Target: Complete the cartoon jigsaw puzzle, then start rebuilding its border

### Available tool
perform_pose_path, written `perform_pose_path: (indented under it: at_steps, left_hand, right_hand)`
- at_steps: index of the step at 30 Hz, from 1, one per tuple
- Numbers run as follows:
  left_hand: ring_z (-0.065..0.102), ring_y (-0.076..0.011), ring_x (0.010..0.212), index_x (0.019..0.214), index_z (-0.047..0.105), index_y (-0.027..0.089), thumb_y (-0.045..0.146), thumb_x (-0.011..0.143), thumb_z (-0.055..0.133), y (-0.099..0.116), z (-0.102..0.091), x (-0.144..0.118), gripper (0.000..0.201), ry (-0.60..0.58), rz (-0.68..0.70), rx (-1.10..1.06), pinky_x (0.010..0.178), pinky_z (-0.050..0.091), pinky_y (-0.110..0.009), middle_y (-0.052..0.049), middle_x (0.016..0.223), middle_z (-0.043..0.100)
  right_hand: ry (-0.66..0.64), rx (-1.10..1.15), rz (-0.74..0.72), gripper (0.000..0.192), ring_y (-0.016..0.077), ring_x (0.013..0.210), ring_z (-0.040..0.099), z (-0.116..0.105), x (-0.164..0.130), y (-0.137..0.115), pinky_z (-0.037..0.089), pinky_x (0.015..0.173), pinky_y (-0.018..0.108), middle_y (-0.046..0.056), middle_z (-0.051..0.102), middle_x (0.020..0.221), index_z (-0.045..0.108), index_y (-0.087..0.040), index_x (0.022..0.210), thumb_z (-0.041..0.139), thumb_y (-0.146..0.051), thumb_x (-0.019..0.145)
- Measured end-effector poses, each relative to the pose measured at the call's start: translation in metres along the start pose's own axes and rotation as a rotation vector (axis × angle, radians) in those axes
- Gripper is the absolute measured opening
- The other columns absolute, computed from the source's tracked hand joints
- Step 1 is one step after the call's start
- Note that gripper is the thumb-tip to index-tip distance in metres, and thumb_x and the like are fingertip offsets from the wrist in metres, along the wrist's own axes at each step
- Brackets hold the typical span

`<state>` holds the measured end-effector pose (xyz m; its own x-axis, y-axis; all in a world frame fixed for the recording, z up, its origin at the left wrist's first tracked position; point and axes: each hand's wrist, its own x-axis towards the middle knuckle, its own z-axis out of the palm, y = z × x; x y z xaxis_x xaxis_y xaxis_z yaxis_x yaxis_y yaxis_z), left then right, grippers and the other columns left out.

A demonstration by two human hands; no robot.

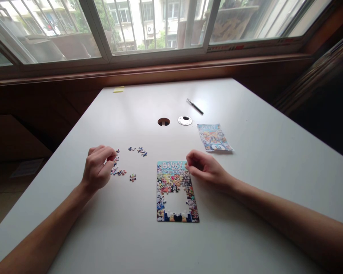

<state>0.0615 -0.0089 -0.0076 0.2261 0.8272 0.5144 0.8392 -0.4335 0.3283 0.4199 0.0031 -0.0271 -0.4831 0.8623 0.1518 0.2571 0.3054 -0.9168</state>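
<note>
A partly assembled jigsaw puzzle (193,203) lies flat on the white table, with colourful cartoon figures, a light blue title strip and a gap in its lower middle. My right hand (204,169) is closed at its upper right corner, fingertips at the edge; whatever they may hold is hidden. My left hand (98,167) is curled in a pinch beside a cluster of loose puzzle pieces (118,172), partly covering them. Whether a piece sits in its fingers I cannot make out. A single puzzle piece (133,177) lies between the cluster and the puzzle. Several more pieces (142,151) lie farther back.
A printed picture sheet (214,137) lies behind my right hand. Beyond it are a black pen (195,106), a round metal cover (185,120) and a cable hole (163,121) in the tabletop. A yellow sticky note (118,89) is at the far edge, below the window.
</note>
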Motion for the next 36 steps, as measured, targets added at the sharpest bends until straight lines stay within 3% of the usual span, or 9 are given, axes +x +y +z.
perform_pose_path:
  at_steps: [7,36]
  left_hand:
    - [0.038,-0.0159,0.057,0.062,0.035,0.020,0.012,0.073,0.037,0.0011,-0.0020,0.0010,0.014,-0.030,0.001,-0.056,0.071,0.031,-0.036,0.002,0.058,0.035]
    - [0.044,-0.0200,0.063,0.067,0.037,0.022,0.019,0.075,0.036,-0.0043,0.0005,-0.0007,0.008,-0.056,-0.119,-0.120,0.077,0.035,-0.038,0.000,0.064,0.044]
  right_hand:
    - [-0.012,0.013,0.006,0.011,0.0120,0.064,0.043,0.0004,0.0009,0.0004,0.036,0.058,0.027,-0.002,0.050,0.073,0.049,-0.021,0.082,0.053,-0.011,0.081]
    - [-0.009,-0.004,0.003,0.009,0.0123,0.065,0.046,0.0003,0.0008,0.0010,0.037,0.058,0.027,-0.002,0.051,0.073,0.049,-0.021,0.083,0.054,-0.013,0.081]
